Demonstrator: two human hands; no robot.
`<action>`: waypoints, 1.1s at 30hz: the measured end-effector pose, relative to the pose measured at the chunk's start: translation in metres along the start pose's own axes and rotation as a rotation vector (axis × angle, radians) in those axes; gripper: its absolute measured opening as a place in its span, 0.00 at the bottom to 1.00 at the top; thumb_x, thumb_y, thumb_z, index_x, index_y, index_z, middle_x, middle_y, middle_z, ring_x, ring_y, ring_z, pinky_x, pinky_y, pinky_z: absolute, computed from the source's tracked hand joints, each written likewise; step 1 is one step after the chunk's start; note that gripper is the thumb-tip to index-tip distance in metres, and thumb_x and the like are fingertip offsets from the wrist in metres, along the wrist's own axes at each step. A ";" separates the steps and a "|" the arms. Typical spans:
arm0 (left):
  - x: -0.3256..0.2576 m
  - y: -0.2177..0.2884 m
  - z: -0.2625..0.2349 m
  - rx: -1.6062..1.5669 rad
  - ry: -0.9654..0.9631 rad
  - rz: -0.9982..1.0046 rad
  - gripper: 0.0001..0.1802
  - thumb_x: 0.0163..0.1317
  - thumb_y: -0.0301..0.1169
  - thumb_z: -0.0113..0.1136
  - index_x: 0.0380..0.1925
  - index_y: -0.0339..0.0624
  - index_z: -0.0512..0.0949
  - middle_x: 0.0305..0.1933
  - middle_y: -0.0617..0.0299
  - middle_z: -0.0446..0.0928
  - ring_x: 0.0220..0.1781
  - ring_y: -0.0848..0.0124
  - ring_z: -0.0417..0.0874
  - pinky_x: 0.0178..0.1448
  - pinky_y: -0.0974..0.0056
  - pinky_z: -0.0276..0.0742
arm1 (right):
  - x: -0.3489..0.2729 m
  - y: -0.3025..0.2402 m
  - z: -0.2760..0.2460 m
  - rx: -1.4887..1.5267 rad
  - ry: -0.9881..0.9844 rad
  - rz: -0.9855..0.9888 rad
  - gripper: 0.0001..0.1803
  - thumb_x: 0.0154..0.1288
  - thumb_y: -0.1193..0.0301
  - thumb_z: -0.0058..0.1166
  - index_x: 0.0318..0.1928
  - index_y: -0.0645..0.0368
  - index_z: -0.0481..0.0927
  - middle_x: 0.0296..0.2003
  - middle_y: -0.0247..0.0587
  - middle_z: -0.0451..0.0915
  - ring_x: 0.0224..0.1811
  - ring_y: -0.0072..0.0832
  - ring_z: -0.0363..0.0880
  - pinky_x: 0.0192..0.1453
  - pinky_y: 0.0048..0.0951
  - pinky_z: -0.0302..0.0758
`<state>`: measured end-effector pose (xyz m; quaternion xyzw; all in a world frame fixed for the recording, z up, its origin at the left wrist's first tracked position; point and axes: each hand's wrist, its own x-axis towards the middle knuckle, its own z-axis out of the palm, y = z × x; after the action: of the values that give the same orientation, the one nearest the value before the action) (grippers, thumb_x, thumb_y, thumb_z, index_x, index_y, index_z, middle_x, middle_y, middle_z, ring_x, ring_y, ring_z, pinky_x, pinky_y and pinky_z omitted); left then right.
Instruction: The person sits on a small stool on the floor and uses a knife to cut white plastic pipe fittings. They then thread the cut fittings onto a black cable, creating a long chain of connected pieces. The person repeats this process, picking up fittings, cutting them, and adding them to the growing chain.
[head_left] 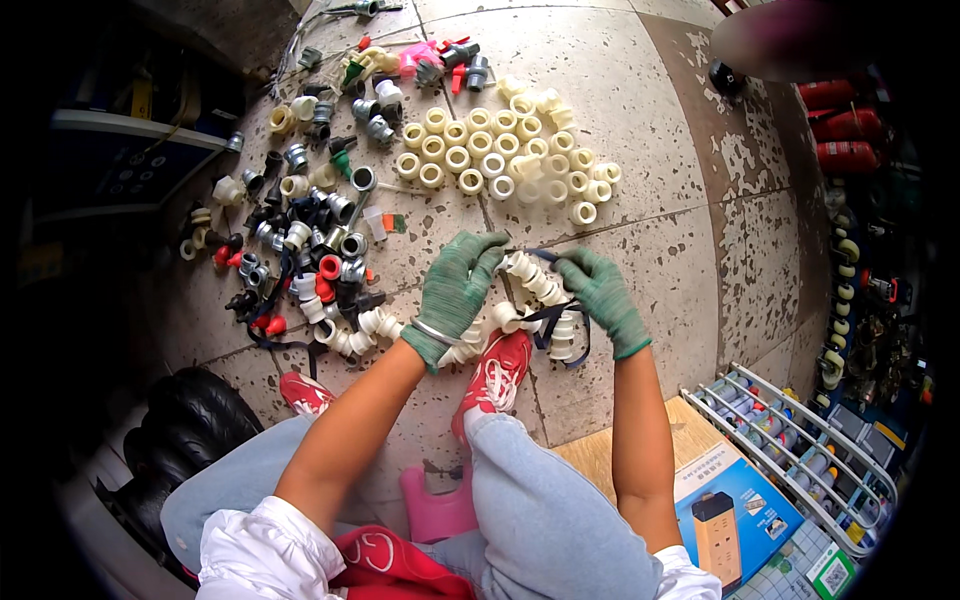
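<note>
My left hand [455,292], in a green knitted glove, is closed with its fingertips at one end of a dark strap [541,254], beside the top of a row of white ribbed pipe fittings [535,280]. The right hand [602,295], gloved alike, pinches the same strap, which spans the short gap between the hands. Below the right hand the strap hangs in loose loops [584,345] around more white fittings. Another line of white fittings [375,325] curves off to the left under my left wrist. A single white fitting [506,317] lies by my red shoe.
Cream ring-shaped fittings [480,140] stand grouped on the tiled floor ahead. A mixed pile of metal, black and red fittings [320,240] spreads to the left. Black tyres [195,410] are at lower left; a blue box [735,510] and a white wire rack [800,440] at lower right.
</note>
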<state>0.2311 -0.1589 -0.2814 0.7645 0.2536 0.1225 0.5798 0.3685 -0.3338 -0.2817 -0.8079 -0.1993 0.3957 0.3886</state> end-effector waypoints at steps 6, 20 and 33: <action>-0.017 -0.037 0.016 -0.136 -0.045 -0.208 0.14 0.62 0.29 0.55 0.48 0.40 0.75 0.41 0.52 0.77 0.41 0.63 0.80 0.46 0.62 0.75 | 0.045 0.073 -0.001 -0.709 0.245 -0.138 0.10 0.58 0.69 0.55 0.39 0.58 0.80 0.53 0.45 0.75 0.44 0.43 0.78 0.48 0.40 0.75; -0.026 -0.039 -0.002 -1.106 -0.255 -0.528 0.28 0.62 0.46 0.58 0.56 0.40 0.67 0.53 0.61 0.74 0.49 0.70 0.78 0.52 0.62 0.77 | -0.021 -0.028 0.056 0.500 -0.255 0.017 0.15 0.66 0.70 0.51 0.49 0.67 0.76 0.39 0.39 0.81 0.40 0.21 0.77 0.46 0.23 0.73; -0.018 -0.066 -0.022 -1.135 0.078 -0.712 0.28 0.65 0.56 0.47 0.38 0.40 0.77 0.34 0.60 0.79 0.33 0.70 0.80 0.36 0.66 0.81 | -0.049 -0.077 0.059 0.236 -0.041 -0.021 0.07 0.61 0.74 0.56 0.37 0.65 0.82 0.23 0.31 0.77 0.25 0.12 0.68 0.28 0.18 0.66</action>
<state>0.1891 -0.1370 -0.3351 0.2058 0.4072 0.0656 0.8874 0.2912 -0.2892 -0.2206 -0.7461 -0.1675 0.4289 0.4810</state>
